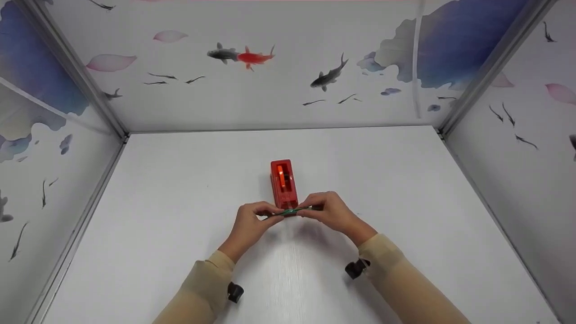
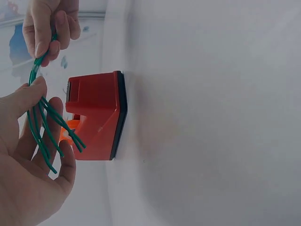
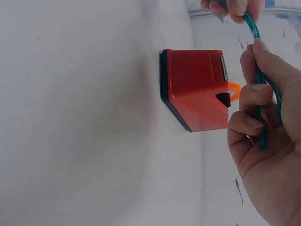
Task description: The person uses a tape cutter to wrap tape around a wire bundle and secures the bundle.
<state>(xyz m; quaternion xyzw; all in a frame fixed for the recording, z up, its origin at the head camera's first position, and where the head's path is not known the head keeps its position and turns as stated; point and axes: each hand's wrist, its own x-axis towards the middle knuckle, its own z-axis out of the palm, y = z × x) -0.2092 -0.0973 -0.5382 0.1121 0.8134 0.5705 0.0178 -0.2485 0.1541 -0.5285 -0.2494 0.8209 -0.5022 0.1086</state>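
A small bundle of green wires stretches between both hands, just in front of a red tape dispenser. My left hand pinches one end between thumb and fingers. In the left wrist view several loose wire ends fan out across that palm. My right hand pinches the other end, and in the right wrist view strands run down over its curled fingers. Between the two grips a shiny clear band, like tape, shows round the bundle. An orange tape core sits inside the dispenser.
The dispenser stands upright on a white table, its toothed cutting edge facing the hands. White panels printed with fish and petals wall the table at the back and both sides. A small black camera hangs at the right wrist.
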